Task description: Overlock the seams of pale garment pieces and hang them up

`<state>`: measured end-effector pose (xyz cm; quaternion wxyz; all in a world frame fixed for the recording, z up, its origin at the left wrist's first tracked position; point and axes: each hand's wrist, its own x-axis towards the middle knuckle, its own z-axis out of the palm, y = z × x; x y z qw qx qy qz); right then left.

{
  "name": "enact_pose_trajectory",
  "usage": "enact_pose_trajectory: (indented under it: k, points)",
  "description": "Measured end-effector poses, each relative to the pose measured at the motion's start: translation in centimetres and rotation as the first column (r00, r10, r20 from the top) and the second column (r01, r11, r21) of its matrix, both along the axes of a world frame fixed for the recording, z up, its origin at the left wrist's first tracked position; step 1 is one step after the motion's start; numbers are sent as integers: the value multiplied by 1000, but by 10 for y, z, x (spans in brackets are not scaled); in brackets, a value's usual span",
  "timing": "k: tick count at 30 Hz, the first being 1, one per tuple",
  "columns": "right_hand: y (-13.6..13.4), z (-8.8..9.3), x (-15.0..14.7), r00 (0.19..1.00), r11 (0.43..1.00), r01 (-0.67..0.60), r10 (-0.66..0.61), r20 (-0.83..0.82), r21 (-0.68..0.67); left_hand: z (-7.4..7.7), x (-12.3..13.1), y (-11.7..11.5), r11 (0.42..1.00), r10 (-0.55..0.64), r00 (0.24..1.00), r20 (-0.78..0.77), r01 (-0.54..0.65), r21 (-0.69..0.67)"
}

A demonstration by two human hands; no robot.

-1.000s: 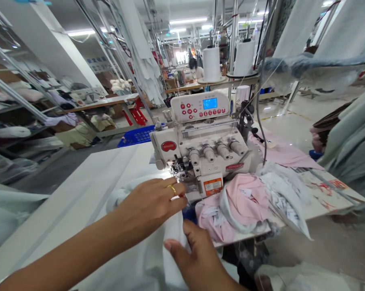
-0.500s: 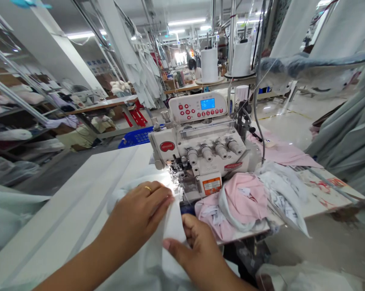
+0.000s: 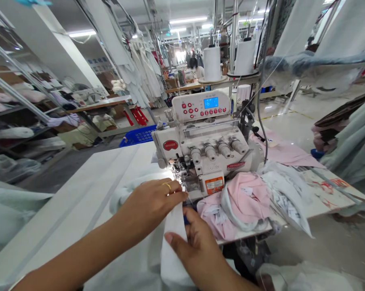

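A cream overlock sewing machine (image 3: 206, 145) with a blue display stands at the middle of the table. White fabric (image 3: 173, 250) lies in front of it, running toward the presser foot. My left hand (image 3: 152, 202), with a gold ring, rests on the fabric just before the needle, its fingers closed together over the cloth. My right hand (image 3: 197, 246) pinches the fabric's edge from below right, thumb on top.
Pink and white cut pieces (image 3: 246, 198) are piled right of the machine. Two large white thread cones (image 3: 212, 62) stand behind it. A blue crate (image 3: 138, 135) sits beyond the table (image 3: 79, 190). Shelves with garments fill the left; grey cloth hangs at right.
My left hand slid back a little, then forward again toward the needle. My right hand shifted slightly up along the fabric edge.
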<state>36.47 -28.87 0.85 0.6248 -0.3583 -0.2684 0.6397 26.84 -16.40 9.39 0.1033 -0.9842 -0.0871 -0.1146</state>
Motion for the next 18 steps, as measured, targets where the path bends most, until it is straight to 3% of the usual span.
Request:
enact_pose_trajectory:
  k: [3,5,7,9,11,14,16,18]
  points:
    - [-1,0,-2,1000,1000,21,-21,21,3,-1,13,-3,986,49,997,-57,-40,161]
    - [-2,1,-2,999,998,36,-37,23,52,-4,20,-6,943,183,983,20,-181,281]
    - [-3,0,-2,998,995,35,-39,45,96,-5,24,-8,884,317,936,154,-351,309]
    - [-4,-1,-2,996,992,29,-39,79,125,-5,21,-10,866,395,891,225,-443,232]
    - [-5,-1,0,988,987,56,-76,135,151,-4,13,-14,883,422,880,220,-453,121]
    - [-6,2,2,980,986,82,-107,170,145,-6,-1,-20,913,404,891,208,-406,-38]
    - [-6,6,3,992,990,59,-72,102,127,-8,-8,-21,922,373,906,200,-339,-186]
    - [-4,12,4,1000,994,5,-4,-6,113,-9,-11,-18,886,373,912,172,-295,-359]
